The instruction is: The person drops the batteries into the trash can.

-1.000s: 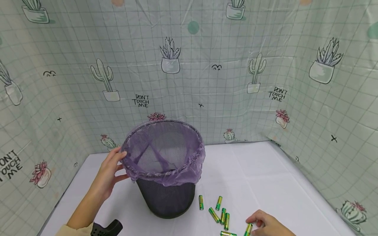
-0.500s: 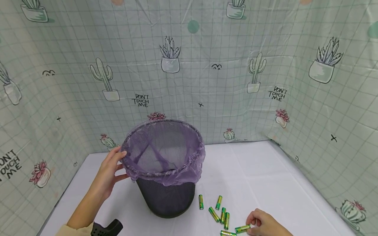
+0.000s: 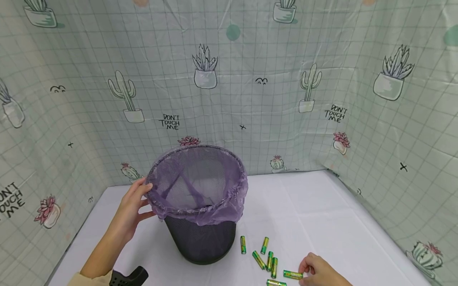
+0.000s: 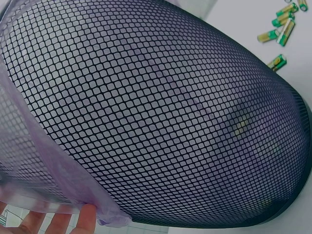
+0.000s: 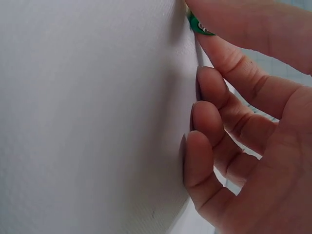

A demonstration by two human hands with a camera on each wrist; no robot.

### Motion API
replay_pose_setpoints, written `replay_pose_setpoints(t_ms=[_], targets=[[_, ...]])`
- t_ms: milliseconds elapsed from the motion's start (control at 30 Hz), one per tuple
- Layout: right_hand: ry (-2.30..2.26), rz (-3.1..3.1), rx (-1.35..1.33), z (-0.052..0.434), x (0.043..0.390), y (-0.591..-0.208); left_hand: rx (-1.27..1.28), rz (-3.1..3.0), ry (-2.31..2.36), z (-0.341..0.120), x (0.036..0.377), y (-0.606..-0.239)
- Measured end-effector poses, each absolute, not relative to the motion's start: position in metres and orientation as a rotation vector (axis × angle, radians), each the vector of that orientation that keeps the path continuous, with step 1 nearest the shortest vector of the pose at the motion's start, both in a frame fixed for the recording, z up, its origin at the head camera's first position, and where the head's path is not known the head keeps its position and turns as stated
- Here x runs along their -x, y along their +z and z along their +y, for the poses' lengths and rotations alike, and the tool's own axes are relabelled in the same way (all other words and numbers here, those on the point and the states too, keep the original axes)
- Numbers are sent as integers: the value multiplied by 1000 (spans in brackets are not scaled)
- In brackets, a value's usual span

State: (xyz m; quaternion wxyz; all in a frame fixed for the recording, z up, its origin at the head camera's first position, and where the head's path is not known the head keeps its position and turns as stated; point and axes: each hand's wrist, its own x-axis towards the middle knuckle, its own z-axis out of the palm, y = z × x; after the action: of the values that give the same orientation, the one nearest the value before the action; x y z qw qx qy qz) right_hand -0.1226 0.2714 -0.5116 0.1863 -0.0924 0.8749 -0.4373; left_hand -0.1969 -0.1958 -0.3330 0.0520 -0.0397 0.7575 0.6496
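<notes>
At the left of a black mesh wastebasket (image 3: 204, 244), my left hand (image 3: 130, 214) holds the rim, thumb on top and fingers below. A purple bin liner (image 3: 229, 210) covers the rim and hangs over it. The basket leans a little, its mouth facing me. In the left wrist view, fingertips (image 4: 87, 218) touch the liner. My right hand (image 3: 320, 272), low on the right, pinches one end of a green and yellow battery (image 3: 292, 274) between thumb and index finger, close to the tabletop. Only that battery's green end (image 5: 200, 25) shows in the right wrist view.
Several loose batteries (image 3: 270, 261) lie on the white tabletop (image 3: 304, 214) between basket and right hand. Faint yellowish spots (image 4: 240, 125) show through the mesh; their kind is unclear. A printed cactus curtain (image 3: 243, 99) encloses the back and sides.
The battery in my right hand has swung from pointing toward me to lying crosswise, its free end to the left. My left hand and the wastebasket have stayed put.
</notes>
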Motion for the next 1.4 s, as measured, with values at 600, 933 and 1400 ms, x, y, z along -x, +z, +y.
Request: replay_pose_setpoints(t_ms=[600, 933, 1400], targets=[[-1324, 2598, 227, 248, 131, -485, 124, 2301, 1972, -194, 196, -334], [-1475, 2797, 199, 222, 140, -442, 110, 2312, 1985, -195, 196, -334], [-1633, 3034, 590, 180, 157, -362, 111, 2316, 1981, -196, 197, -332]])
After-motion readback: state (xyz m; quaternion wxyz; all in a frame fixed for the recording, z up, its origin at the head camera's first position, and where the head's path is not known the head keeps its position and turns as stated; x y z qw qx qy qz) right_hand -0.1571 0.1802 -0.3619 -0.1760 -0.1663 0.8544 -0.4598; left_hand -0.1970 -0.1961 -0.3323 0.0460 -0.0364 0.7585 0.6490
